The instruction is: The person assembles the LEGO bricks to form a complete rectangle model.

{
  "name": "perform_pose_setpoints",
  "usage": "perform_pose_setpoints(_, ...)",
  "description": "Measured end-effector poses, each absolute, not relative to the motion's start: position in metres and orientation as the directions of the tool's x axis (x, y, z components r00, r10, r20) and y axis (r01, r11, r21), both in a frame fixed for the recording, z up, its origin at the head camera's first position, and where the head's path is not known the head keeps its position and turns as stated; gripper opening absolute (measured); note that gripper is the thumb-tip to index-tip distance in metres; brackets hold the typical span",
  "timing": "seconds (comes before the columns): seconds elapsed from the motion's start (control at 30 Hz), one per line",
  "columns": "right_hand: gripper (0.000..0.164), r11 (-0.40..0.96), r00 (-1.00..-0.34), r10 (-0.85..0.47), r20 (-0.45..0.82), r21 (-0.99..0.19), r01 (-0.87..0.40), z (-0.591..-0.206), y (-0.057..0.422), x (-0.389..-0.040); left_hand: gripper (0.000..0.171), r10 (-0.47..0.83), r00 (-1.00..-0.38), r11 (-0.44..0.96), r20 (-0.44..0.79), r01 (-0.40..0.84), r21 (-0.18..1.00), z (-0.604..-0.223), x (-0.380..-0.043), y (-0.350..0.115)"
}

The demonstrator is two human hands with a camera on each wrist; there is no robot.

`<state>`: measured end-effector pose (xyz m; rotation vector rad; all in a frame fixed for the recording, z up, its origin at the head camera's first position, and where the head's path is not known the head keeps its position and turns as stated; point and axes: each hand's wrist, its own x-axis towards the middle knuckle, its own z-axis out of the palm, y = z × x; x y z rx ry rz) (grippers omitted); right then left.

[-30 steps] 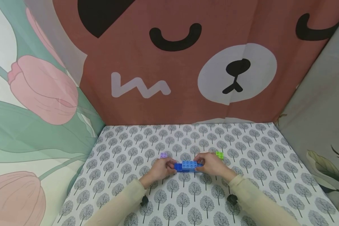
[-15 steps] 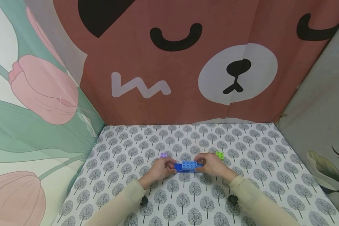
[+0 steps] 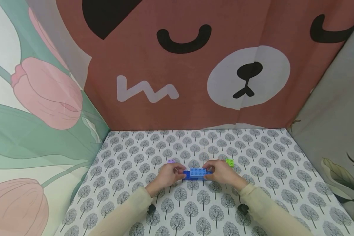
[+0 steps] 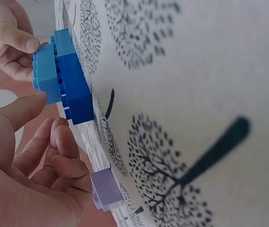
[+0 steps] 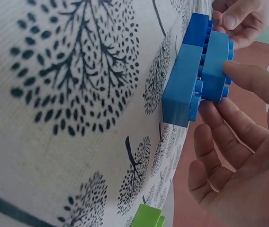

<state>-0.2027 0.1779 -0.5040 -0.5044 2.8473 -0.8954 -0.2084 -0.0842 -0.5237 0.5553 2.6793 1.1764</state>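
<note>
A light blue toy building brick (image 3: 197, 172) sits studs up across two bricks laid end to end on the cloth. Of that lower pair, the dark blue brick (image 4: 75, 90) is at the left and the medium blue brick (image 5: 179, 85) at the right. My right hand (image 3: 223, 171) pinches the light blue brick between thumb and index finger at its right end. My left hand (image 3: 166, 173) is by the left end of the stack, thumb and bent fingers apart with a gap between them. In the left wrist view its thumb tip overlaps the light blue brick's edge.
A purple brick (image 4: 107, 189) lies just beyond my left hand, partly hidden by it in the head view. Behind my right hand is a lime green brick (image 3: 229, 162). A tree-print cloth (image 3: 191, 209) covers the table, with fabric-covered walls (image 3: 153, 114) around it.
My left hand has shifted slightly up and right, its fingers now covering more of the purple brick and the stack's left end. The right hand and the bricks have stayed in place.
</note>
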Motion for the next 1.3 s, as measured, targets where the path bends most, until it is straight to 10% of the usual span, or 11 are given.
perform_pose_setpoints(1.3, 0.03, 0.754, -0.923, -0.384, 0.022, -0.569, -0.327, -0.502, 0.178, -0.202, 0.032, 0.435, -0.901, 0.653, -0.008, 0.309, 0.691, -0.517, -0.211, -0.063)
